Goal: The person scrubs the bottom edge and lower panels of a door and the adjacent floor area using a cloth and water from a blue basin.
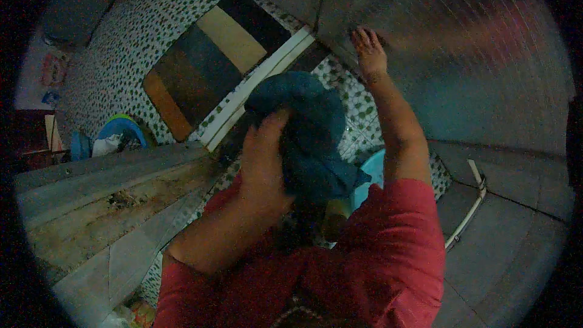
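Note:
A bunched dark teal cloth (pixel 309 132) hangs in front of my body. My left hand (pixel 264 155), blurred, grips it near its left side, and part of the hold is hidden in shadow. My right hand (pixel 371 52) is stretched forward with nothing in it, fingers slightly apart. It lies at the lower edge of a ribbed translucent panel (pixel 455 91), which mirrors the arm faintly. Whether the palm presses on the panel cannot be told. Below the right forearm, a light blue basin (pixel 371 173) shows partly behind my sleeve.
A white raised door sill (pixel 255 93) crosses the pebble-patterned floor (pixel 114 64). Beyond it lies a striped mat (pixel 214 61). A blue tub (pixel 141 132) with a white bag stands at left, near a stained wall ledge (pixel 114 196). A white pipe (pixel 473 205) runs along the right wall.

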`<state>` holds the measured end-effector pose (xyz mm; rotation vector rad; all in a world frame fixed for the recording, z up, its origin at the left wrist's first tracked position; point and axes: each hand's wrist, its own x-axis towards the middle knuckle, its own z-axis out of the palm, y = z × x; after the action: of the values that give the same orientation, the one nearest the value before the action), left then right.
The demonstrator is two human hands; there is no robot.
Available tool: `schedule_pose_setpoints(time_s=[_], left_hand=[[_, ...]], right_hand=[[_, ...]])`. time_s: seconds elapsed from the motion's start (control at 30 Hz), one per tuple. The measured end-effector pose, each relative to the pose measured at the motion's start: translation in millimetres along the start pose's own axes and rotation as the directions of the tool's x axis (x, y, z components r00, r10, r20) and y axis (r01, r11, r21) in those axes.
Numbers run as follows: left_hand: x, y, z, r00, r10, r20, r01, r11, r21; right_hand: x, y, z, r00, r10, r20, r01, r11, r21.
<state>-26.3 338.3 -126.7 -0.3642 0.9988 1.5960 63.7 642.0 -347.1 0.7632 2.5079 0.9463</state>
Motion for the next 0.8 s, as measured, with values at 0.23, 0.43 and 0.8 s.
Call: schedule_pose_setpoints(time_s=[0.23,0.43,0.8], left_hand=[[7,6,-11,0.989,0.097,0.11,-0.09,0.994,-0.06],[-3,14,-1,0.986,0.157,0.06,-0.161,0.985,0.056],[8,30,-14,0.968,0.219,0.123,-0.236,0.961,0.146]], right_hand=[[-10,157,-139,0.534,0.476,-0.699,-0.406,0.869,0.281],[19,142,-125,0.348,0.584,-0.733,-0.026,0.788,0.616],[39,-59,67,0.945,0.104,-0.309,0.006,0.943,0.334]])
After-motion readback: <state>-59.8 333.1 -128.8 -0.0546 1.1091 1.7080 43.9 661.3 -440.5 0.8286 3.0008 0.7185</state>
